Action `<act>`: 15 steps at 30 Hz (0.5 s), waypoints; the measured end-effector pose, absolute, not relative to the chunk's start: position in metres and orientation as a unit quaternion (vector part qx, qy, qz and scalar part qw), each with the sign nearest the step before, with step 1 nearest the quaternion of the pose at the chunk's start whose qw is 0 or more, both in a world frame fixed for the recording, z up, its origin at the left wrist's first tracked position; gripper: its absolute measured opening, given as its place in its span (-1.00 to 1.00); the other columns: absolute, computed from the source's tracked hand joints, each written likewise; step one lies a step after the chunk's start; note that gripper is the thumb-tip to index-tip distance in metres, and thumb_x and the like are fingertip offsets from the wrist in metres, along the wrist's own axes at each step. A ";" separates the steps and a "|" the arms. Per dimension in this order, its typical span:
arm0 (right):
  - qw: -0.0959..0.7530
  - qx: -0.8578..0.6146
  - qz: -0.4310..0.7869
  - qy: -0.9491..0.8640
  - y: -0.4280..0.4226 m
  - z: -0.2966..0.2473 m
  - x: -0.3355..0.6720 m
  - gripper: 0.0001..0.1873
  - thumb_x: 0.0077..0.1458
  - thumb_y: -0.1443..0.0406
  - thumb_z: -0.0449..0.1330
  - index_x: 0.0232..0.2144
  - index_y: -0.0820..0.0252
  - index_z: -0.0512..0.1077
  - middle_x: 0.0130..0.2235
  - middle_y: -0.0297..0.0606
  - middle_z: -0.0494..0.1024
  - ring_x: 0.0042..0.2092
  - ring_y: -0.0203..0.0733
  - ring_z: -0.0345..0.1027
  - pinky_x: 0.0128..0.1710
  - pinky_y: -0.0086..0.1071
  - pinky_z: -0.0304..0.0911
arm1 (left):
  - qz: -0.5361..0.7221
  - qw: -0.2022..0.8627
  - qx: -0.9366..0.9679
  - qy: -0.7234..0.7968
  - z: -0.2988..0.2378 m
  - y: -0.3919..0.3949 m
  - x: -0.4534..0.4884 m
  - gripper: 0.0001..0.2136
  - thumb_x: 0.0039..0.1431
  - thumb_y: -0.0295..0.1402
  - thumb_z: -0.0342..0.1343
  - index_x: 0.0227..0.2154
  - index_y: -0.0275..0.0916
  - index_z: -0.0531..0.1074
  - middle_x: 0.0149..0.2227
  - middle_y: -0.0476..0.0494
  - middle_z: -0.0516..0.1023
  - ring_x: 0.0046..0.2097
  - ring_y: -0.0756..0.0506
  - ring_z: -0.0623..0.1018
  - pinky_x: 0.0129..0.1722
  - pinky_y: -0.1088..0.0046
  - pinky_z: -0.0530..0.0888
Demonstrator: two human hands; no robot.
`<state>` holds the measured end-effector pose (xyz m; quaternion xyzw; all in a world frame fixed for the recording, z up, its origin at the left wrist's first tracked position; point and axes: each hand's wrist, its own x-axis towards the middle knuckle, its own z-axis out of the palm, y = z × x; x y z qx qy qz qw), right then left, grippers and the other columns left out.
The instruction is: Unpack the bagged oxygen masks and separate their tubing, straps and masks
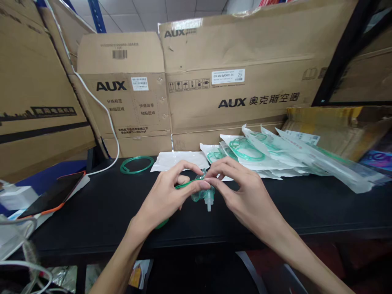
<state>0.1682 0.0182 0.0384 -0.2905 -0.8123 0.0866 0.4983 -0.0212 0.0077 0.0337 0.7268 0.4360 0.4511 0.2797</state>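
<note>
A clear greenish oxygen mask hangs between my hands over the black table, its pale connector pointing down. My left hand has thumb and index finger closed on the mask's upper edge, with a green strap running through the fingers. My right hand pinches the same edge from the other side, fingertips almost touching the left thumb. The exact spot gripped is partly hidden by the fingers. Below my left wrist a piece of green material shows in part.
Coiled green tubing lies at the back left, beside a flat white packet. Several clear-and-white pouches with green tubing are piled at the back right. Cardboard boxes wall the rear. A phone and white cable are left.
</note>
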 end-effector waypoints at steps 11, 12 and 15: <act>0.490 -0.264 0.079 -0.827 0.016 0.041 0.172 -0.80 0.23 0.53 0.16 -0.36 0.18 0.41 -0.29 -0.34 0.48 -0.25 -0.29 0.36 -0.22 -0.40 0.23 | 0.406 0.174 0.789 0.427 0.037 0.005 -0.027 -0.74 0.21 -0.12 0.24 -0.08 -0.04 0.51 -0.63 0.20 0.01 -0.57 0.06 0.06 -0.55 0.53 0.07; 0.489 -0.265 0.080 -0.827 0.016 0.042 0.172 -0.80 0.23 0.53 0.16 -0.36 0.18 0.41 -0.30 -0.34 0.48 -0.25 -0.29 0.36 -0.23 -0.40 0.23 | 0.408 0.162 0.793 0.422 0.036 0.005 -0.027 -0.75 0.21 -0.14 0.25 -0.09 -0.05 0.50 -0.63 0.20 0.00 -0.57 0.07 0.07 -0.54 0.54 0.07; 0.487 -0.267 0.080 -0.828 0.016 0.043 0.173 -0.79 0.23 0.55 0.15 -0.36 0.18 0.41 -0.30 -0.35 0.49 -0.26 -0.30 0.36 -0.23 -0.41 0.23 | 0.415 0.145 0.798 0.412 0.033 0.005 -0.025 -0.77 0.20 -0.20 0.26 -0.13 -0.09 0.45 -0.65 0.24 0.08 -0.58 0.08 0.13 -0.53 0.57 0.13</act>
